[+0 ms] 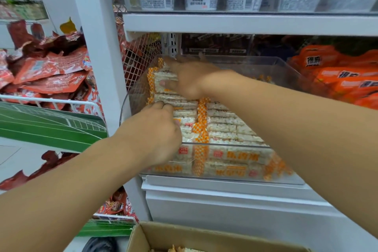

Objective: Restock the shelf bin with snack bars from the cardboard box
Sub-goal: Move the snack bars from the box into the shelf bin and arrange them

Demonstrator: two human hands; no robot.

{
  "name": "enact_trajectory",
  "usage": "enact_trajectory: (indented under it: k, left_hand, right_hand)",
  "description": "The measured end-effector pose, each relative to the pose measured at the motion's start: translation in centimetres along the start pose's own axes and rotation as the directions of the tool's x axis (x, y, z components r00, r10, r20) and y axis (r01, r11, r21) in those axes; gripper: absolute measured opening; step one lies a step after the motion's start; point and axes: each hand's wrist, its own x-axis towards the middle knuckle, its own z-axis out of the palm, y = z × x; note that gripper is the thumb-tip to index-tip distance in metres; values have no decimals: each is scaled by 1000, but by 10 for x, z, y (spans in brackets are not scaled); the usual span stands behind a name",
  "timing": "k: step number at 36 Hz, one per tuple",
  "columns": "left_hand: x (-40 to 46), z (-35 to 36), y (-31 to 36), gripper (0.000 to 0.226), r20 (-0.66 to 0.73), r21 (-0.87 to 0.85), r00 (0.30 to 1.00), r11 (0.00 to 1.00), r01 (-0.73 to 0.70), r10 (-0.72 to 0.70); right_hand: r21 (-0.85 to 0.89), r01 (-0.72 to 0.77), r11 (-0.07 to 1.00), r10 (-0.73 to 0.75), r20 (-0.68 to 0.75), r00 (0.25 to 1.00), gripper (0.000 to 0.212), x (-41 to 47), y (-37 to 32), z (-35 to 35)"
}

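Several snack bars (165,80) gripped by right hand (190,80); left hand (157,129) pinches another in shelf bin (276,63). Light, crinkly-wrapped, likely crumbly; hold mid-length, not ends.

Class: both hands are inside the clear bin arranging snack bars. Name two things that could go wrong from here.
1. The orange-checked wrapped snack bars already reach the clear plastic shelf bin front rim; more might spill over.
2. The right hand grips a loose stack of bars at the back; some could slip and land crooked.
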Motion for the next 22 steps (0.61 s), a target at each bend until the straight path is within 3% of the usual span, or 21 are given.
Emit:
enact_trajectory:
  k: [3,12,15,16,17,19,20,21,22]
  left_hand:
    - [0,-2,-2,29,-24,46,995,994,-99,100]
    - [-2,-4,-1,21,-58,20,989,991,-132,133]
    - [-6,-9,4,20,-146,11,979,990,-143,143]
    - [-7,-11,6,25,-208,15,964,986,-166,165]
    - [-10,-17,12,30,-282,24,940,981,-194,192]
    - [-24,-21,21,33,-438,13,858,956,-292,268]
    - [-33,-20,26,32,-484,-7,821,937,-350,303]
    - [-44,-16,31,30,-500,-24,797,915,-404,339]
    - [-56,-7,35,29,-497,-35,777,886,-462,385]
  right_hand:
    - [26,-1,1000,2,-45,999,72,-6,7,-6]
    - [59,1,998,2,-42,999,71,-41,12,-20]
    - [117,47,992,-20,-217,976,56,-70,12,-16]
    - [153,92,984,-27,-381,924,47,-85,12,-12]
    - [197,137,971,-2,-565,825,37,-104,10,-6]
    - [300,227,927,137,-831,539,28,-156,1,15]
    - [328,243,913,213,-889,405,31,-183,-4,31]
    - [369,239,898,284,-902,326,36,-207,-9,50]
    - [427,223,876,353,-884,306,40,-225,-14,73]
